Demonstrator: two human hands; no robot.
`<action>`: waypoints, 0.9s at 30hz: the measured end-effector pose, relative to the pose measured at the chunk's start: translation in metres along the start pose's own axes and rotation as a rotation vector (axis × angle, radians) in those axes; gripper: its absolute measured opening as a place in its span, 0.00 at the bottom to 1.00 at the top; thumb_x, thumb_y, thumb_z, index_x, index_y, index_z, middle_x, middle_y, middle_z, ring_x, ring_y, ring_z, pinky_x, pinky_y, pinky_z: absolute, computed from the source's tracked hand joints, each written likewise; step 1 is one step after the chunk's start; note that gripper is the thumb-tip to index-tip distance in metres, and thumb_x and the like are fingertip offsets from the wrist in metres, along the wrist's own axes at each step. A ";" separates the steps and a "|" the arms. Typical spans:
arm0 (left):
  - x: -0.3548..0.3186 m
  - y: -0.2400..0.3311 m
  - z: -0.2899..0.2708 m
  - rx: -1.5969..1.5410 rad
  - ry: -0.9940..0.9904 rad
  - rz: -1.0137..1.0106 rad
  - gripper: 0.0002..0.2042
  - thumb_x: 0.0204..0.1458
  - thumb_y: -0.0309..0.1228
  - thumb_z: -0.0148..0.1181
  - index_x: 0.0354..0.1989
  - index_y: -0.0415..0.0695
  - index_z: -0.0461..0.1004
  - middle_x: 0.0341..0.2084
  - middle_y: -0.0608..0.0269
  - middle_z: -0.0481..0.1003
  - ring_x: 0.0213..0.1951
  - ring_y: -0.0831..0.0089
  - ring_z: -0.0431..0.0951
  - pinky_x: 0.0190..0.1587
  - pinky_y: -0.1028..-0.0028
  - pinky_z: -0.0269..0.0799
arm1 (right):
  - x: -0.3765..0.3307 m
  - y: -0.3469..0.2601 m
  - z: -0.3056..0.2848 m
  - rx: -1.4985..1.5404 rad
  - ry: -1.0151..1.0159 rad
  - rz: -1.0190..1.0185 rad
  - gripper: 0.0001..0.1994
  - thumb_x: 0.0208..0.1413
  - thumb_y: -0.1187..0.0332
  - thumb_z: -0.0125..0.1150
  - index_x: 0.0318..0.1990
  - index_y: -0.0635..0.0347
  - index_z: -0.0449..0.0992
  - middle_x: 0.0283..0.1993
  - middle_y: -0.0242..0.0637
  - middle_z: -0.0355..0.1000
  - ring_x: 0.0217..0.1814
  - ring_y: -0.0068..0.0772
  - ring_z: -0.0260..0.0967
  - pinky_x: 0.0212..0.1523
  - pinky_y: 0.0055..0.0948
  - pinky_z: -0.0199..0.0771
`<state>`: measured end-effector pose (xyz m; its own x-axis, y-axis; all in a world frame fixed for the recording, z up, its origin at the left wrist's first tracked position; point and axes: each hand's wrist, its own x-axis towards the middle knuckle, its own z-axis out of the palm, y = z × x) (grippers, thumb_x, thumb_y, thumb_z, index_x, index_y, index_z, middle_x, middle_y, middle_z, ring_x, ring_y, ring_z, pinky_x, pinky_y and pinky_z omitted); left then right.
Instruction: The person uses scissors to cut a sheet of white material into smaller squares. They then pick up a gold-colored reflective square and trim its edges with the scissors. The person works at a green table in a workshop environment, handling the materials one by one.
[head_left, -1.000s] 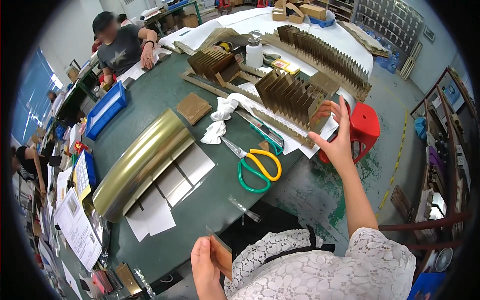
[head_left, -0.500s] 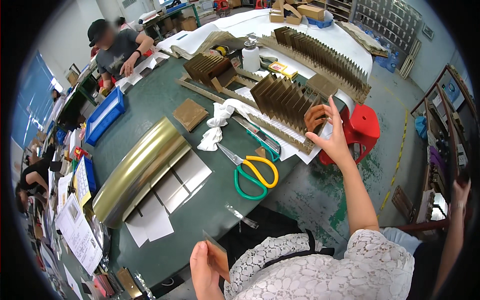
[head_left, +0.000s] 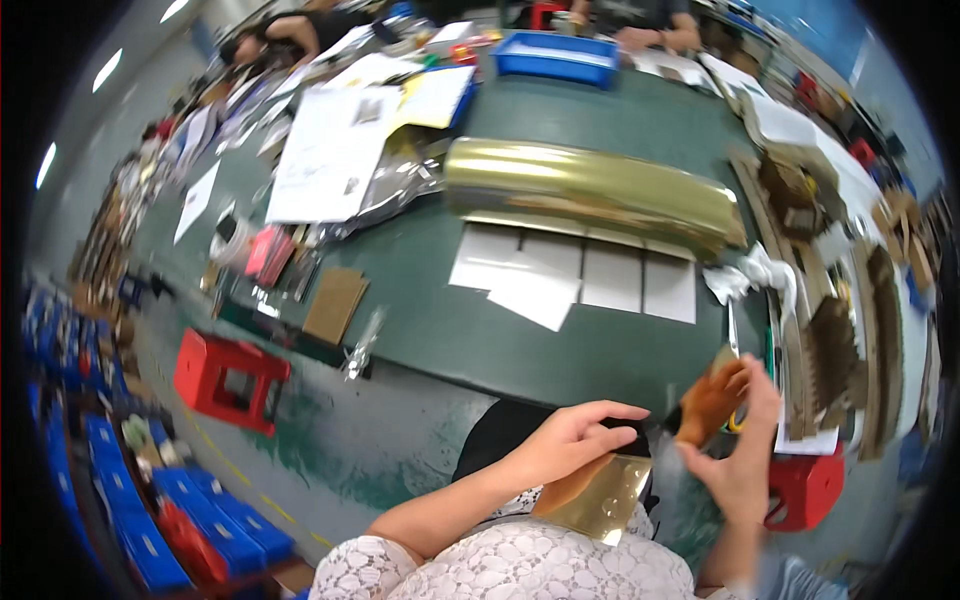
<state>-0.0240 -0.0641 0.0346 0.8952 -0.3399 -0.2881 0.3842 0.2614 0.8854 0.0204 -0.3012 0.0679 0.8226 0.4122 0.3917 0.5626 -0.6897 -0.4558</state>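
Observation:
My left hand holds a shiny gold metal plate by its upper edge, close to my lace-covered front. A second mirror-like plate sits between the thumb and fingers of my right hand, reflecting the fingers. Both hands are in front of the table's near edge, a short gap apart. Behind the right hand, the scissors are mostly hidden. A large curved gold sheet lies across the table, with white rectangular sheets at its near side.
A crumpled white cloth lies right of the gold sheet, beside slotted racks with brown plates. Papers and a blue tray are farther back. Red stools stand left and right. People sit across the table.
The view has swung left. My right hand has come away from the rack with a plate and is now close to my left hand, which still holds its plate.

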 end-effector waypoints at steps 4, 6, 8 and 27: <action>-0.014 -0.028 -0.012 -0.081 0.152 0.144 0.13 0.61 0.33 0.53 0.50 0.40 0.73 0.20 0.81 0.67 0.23 0.91 0.62 0.26 0.86 0.58 | 0.028 -0.042 0.040 0.007 -0.151 -0.250 0.54 0.27 0.65 0.78 0.66 0.62 0.52 0.64 0.47 0.56 0.63 0.52 0.54 0.62 0.45 0.53; -0.023 -0.015 -0.020 -0.079 0.237 0.161 0.12 0.61 0.37 0.53 0.39 0.40 0.76 0.20 0.80 0.68 0.23 0.91 0.63 0.23 0.85 0.58 | 0.037 -0.055 0.047 0.025 -0.177 -0.260 0.53 0.28 0.64 0.78 0.66 0.60 0.53 0.64 0.46 0.55 0.63 0.51 0.54 0.61 0.45 0.53; -0.033 -0.003 -0.025 -0.164 0.241 0.041 0.13 0.61 0.39 0.53 0.33 0.41 0.75 0.18 0.79 0.67 0.21 0.91 0.62 0.22 0.85 0.57 | 0.040 -0.062 0.049 0.034 -0.180 -0.251 0.52 0.29 0.62 0.78 0.66 0.59 0.54 0.65 0.45 0.54 0.63 0.50 0.54 0.61 0.45 0.53; -0.013 -0.012 -0.014 0.056 0.252 0.004 0.13 0.62 0.37 0.50 0.39 0.38 0.75 0.21 0.74 0.67 0.25 0.89 0.62 0.28 0.85 0.56 | -0.036 0.098 -0.059 -0.127 0.618 0.333 0.55 0.37 0.65 0.75 0.71 0.57 0.40 0.63 0.50 0.56 0.64 0.45 0.58 0.64 0.40 0.58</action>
<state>-0.0367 -0.0502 0.0225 0.9275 -0.1010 -0.3599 0.3735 0.2100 0.9035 0.0407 -0.4182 0.0561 0.7306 -0.2199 0.6464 0.2445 -0.7996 -0.5485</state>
